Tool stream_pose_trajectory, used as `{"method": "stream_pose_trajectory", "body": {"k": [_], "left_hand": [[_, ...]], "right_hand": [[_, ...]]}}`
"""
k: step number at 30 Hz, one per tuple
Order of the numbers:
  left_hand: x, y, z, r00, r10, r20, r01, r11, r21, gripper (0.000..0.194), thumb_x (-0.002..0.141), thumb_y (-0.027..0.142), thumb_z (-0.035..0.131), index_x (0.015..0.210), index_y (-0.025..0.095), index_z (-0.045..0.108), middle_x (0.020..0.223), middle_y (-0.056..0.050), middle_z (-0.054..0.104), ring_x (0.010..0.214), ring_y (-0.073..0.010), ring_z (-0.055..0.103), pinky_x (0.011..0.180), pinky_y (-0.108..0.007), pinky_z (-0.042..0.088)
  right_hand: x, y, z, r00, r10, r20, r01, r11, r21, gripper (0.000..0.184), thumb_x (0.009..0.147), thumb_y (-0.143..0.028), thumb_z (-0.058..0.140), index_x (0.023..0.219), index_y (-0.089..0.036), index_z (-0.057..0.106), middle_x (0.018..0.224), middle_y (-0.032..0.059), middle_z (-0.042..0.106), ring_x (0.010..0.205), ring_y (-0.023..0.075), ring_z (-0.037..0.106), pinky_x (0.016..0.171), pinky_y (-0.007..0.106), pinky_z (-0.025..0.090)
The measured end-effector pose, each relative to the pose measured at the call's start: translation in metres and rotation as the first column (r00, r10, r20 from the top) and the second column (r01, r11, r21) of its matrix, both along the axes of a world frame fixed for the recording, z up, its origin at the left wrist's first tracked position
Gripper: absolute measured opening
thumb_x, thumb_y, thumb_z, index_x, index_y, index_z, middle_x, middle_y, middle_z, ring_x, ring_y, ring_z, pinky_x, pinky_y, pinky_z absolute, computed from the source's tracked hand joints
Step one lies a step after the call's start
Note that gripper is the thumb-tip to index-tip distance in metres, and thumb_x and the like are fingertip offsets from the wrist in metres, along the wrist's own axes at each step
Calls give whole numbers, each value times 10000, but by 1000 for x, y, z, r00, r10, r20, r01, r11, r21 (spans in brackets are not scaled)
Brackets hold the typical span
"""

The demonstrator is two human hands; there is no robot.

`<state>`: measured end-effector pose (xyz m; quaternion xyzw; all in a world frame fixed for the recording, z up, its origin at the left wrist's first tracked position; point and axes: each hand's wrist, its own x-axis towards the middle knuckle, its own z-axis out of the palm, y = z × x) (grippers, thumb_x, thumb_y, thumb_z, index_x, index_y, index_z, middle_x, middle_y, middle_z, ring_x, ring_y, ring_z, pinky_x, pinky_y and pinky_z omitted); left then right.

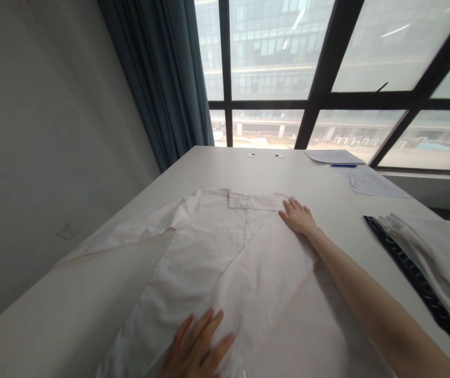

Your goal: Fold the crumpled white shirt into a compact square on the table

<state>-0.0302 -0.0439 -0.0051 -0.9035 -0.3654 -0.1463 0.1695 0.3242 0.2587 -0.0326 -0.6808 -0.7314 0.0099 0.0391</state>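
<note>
A white shirt lies spread on the white table, collar at the far end. Its right side is folded diagonally over the body, and its left sleeve stretches out to the left. My right hand lies flat and open on the shirt's far right shoulder, just beside the collar. My left hand presses flat, fingers spread, on the near part of the shirt beside the folded edge. Neither hand holds anything.
A stack of folded white garments lies on a dark ruled board at the right. Papers and a blue pen lie at the far right by the window. A blue-grey curtain hangs at the back left.
</note>
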Motion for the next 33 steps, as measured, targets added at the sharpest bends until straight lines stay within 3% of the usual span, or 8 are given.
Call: {"method": "stream_pose_trajectory", "body": {"k": [4,8,10,13,16,19,27,33], "left_hand": [[-2,1,1,998,-35,-50,34,999,-16,530,819,144,466,1327,271,552,1344,-31,598,1258,-203,523,1079,-337,368],[-2,1,-1,1000,-8,12,9,993,-118,542,822,136,494,1335,304,539,1378,-4,574,1279,-186,514,1080,-320,368],[-4,2,-4,997,41,71,-31,991,-130,519,850,150,484,1345,301,527,1370,2,581,1282,-182,511,1066,-305,378],[-11,5,-15,962,192,195,-181,981,-72,437,908,177,432,1328,249,532,1277,-32,644,1199,-183,568,995,-289,415],[-21,8,-25,868,367,335,-379,925,-33,281,970,297,396,1098,215,631,1008,-57,704,923,-199,641,834,-311,455],[-27,7,-27,786,519,336,-512,851,-116,364,983,411,375,818,210,630,797,-43,644,757,-208,587,730,-329,428],[-33,10,-20,759,606,239,-586,795,-153,366,928,362,406,686,224,644,754,-46,598,714,-222,539,697,-340,396],[-34,11,-21,809,526,262,-512,850,-126,328,922,379,425,748,227,658,864,-64,627,784,-235,580,750,-368,430]], "right_hand": [[5,4,10,999,-40,-11,41,999,35,608,980,-470,201,1489,-163,329,1566,131,301,1429,286,266,1114,523,244],[-9,-12,26,1000,-13,-6,14,988,154,535,982,-313,237,1437,-78,390,1543,186,324,1440,312,226,1141,548,140],[-26,-35,31,998,59,2,-58,978,202,520,983,-289,249,1434,-73,391,1548,183,316,1454,300,189,1154,524,110],[-55,-87,29,972,233,17,-232,953,195,506,989,-374,304,1415,-140,447,1527,130,379,1444,276,237,1157,471,173],[-74,-140,20,905,426,12,-423,894,146,490,981,-463,347,1386,-234,501,1505,39,431,1425,222,295,1159,404,223],[-75,-164,12,845,529,-79,-519,847,117,515,990,-442,338,1444,-221,440,1516,61,407,1418,246,315,1142,451,266],[-17,-120,6,954,292,-71,-286,954,87,573,994,-478,293,1490,-202,362,1556,87,324,1438,256,271,1150,467,259],[22,-110,-1,980,192,-43,-187,977,106,580,989,-472,287,1486,-183,366,1551,89,340,1433,240,284,1163,425,253]]}}
